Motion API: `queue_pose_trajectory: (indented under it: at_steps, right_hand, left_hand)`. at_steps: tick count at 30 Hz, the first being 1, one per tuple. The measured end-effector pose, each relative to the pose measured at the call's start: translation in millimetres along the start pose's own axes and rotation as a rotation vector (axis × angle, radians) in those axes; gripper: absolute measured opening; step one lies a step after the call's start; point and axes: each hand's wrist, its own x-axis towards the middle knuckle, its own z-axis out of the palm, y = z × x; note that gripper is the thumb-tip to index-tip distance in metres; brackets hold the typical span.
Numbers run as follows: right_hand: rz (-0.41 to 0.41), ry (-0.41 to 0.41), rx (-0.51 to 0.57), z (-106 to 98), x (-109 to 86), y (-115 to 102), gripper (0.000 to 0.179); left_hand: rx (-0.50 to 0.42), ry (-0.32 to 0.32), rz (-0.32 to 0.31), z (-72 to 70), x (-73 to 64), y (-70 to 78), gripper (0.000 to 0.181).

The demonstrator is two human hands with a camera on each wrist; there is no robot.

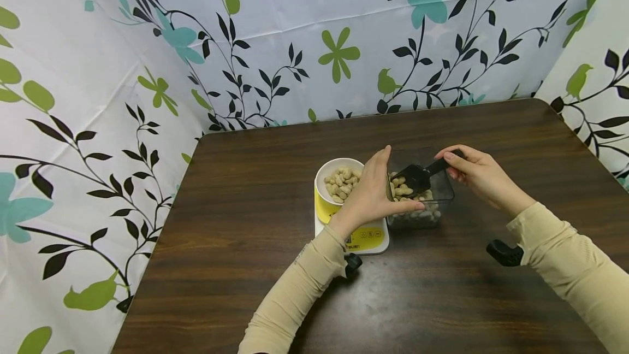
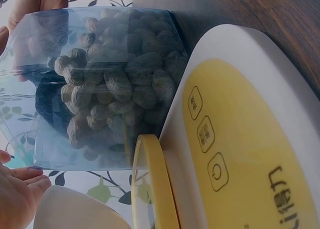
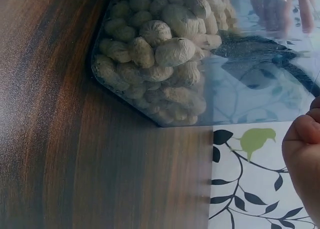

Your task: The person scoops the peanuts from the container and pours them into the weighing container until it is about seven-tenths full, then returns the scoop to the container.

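My right hand [image 1: 475, 172] pinches the handle of a black scoop [image 1: 417, 177], whose head dips among the peanuts [image 1: 402, 191] in a clear plastic container [image 1: 444, 193]. Through the container wall in the right wrist view, the dark scoop [image 3: 260, 64] shows just above the peanut pile [image 3: 165, 54]. My left hand [image 1: 371, 193] lies at the container's left side, fingers straight and thumb stretched along the front rim. Just left of that hand, a white bowl [image 1: 320, 184] of peanuts sits on a yellow and white kitchen scale [image 1: 375, 238], partly hidden by the hand.
Scale and container stand side by side on a dark wooden table [image 1: 236, 223]. A patterned cloth [image 1: 295, 26] with leaves and birds hangs behind the table and along its sides. Dark wrist cameras [image 1: 505, 253] stick out below both sleeves.
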Motion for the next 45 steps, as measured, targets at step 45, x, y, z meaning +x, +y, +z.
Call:
queue_pose_trajectory:
  at_steps: [45]
  right_hand:
    - [0.034, -0.028, 0.179, -5.1, 5.3, 2.7, 0.039]
  left_hand:
    - [0.004, -0.004, -0.021, -1.1, 3.8, 5.1, 0.118]
